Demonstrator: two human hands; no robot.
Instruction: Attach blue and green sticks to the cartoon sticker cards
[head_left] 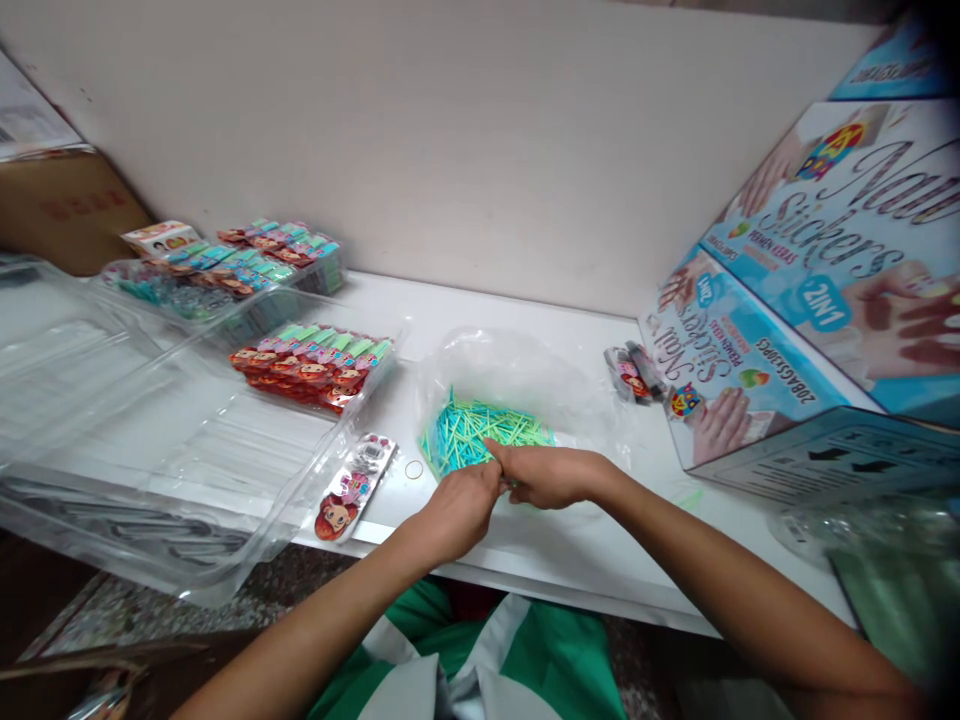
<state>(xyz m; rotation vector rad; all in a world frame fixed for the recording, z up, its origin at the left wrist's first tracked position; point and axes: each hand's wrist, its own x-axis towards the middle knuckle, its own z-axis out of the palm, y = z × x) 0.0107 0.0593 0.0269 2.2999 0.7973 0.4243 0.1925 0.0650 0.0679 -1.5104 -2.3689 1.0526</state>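
A clear plastic bag [517, 365] lies open on the white table, filled with thin green and blue sticks [480, 430]. At its near edge my left hand [466, 508] is closed, its fingers meeting those of my right hand [544, 474]. The right hand is bent over the sticks with its index finger pointing left; what its other fingers hold is too small to tell. A printed packet with a red-haired cartoon figure [354, 490] lies left of my hands, with a rubber band [414, 469] beside it.
Clear plastic trays [187, 440] fill the left side, one holding stacked red and green packets [311, 365]. More packets [247, 262] stand behind. Nail sticker boxes [817, 260] rise at the right, near small dark packets [634, 373]. A brown carton [67, 210] sits far left.
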